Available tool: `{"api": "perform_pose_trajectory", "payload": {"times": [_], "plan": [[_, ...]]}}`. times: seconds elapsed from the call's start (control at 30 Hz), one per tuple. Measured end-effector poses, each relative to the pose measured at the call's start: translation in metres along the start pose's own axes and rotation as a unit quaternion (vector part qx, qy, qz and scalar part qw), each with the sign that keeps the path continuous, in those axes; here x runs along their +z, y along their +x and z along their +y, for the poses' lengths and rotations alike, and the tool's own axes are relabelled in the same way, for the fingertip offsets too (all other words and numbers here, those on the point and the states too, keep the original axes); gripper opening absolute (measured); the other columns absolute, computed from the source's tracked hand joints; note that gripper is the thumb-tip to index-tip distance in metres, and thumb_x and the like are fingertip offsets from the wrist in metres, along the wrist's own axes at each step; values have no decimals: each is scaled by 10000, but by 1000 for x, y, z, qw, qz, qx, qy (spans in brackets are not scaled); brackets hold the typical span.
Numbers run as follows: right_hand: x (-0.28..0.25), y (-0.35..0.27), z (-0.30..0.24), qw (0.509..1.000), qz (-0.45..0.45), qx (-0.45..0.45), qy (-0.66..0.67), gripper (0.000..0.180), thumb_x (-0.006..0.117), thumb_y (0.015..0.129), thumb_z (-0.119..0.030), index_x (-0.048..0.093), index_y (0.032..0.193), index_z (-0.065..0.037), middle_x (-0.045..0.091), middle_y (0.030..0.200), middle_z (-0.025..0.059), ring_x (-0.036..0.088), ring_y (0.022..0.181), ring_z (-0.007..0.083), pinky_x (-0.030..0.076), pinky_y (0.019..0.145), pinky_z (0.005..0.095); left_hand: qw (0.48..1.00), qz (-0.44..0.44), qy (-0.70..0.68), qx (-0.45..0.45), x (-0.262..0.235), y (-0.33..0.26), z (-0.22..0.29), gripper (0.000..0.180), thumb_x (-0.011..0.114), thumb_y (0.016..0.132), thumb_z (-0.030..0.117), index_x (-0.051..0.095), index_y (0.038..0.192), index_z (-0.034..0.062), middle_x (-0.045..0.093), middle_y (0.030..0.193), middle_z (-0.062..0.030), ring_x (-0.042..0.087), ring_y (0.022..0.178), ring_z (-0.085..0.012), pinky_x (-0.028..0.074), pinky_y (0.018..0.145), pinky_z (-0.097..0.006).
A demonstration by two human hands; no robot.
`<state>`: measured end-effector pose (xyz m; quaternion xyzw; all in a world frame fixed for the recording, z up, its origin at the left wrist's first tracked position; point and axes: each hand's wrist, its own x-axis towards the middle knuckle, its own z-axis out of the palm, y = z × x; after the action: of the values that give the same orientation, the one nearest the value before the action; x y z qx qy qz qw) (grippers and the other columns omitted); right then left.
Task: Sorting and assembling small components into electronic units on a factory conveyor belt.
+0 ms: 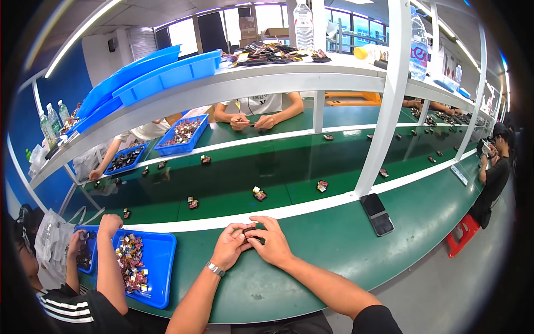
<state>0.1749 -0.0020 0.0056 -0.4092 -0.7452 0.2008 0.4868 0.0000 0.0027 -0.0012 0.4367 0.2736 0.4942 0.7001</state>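
Observation:
Over the green work surface (322, 250), my left hand (227, 247) and my right hand (271, 243) meet, fingers pinched around a small dark part with some red (248, 231). Its exact kind is mostly hidden by my fingers. A watch with a metal band (215, 269) is on my left wrist. Left of my hands stands a blue tray (167, 267) heaped with small red, yellow and white wired parts (131, 260). Beyond my hands, similar small parts lie spaced along the dark green belt, one of them (259, 193) straight ahead.
A black phone (377, 215) lies right of my hands, near a white upright post (384, 117). At my left a co-worker's arm (111, 267) reaches over the trays. Across the belt another person's hands (251, 122) work. Overhead a white shelf (267, 81) carries blue trays (167, 75) and bottles.

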Motion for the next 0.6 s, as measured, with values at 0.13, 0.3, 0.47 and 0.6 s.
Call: {"api": "perform_pose_trajectory", "payload": {"times": [0.13,0.3,0.47,0.6], "plan": [[5,1,2,999,7,6,32,165,710,786,-74,737,949,-91,560,1320,75,467,1244,301,435,1006,404,1000,-3,4,3,3,0,0,187,499,989,53,468,1173,56,519,1374,-170,575,1173,-232,504,988,-430],[10,1,-2,999,16,-2,48,188,695,783,-49,738,958,-98,552,1335,77,463,1251,303,442,999,415,1000,17,15,19,-6,1,-5,184,497,986,39,473,1168,54,517,1378,-171,575,1174,-235,503,989,-433],[6,-1,1,998,23,19,51,184,670,784,-45,733,954,-71,567,1316,82,464,1250,314,425,1023,408,1000,17,3,7,5,1,-1,171,484,985,15,476,1153,47,520,1373,-172,581,1165,-234,509,984,-425],[10,2,2,998,17,2,67,188,679,791,-55,732,969,-83,577,1316,78,466,1258,319,421,1027,418,999,30,27,27,-1,1,-5,174,476,987,8,480,1157,42,518,1377,-170,587,1159,-230,511,984,-418]]}}
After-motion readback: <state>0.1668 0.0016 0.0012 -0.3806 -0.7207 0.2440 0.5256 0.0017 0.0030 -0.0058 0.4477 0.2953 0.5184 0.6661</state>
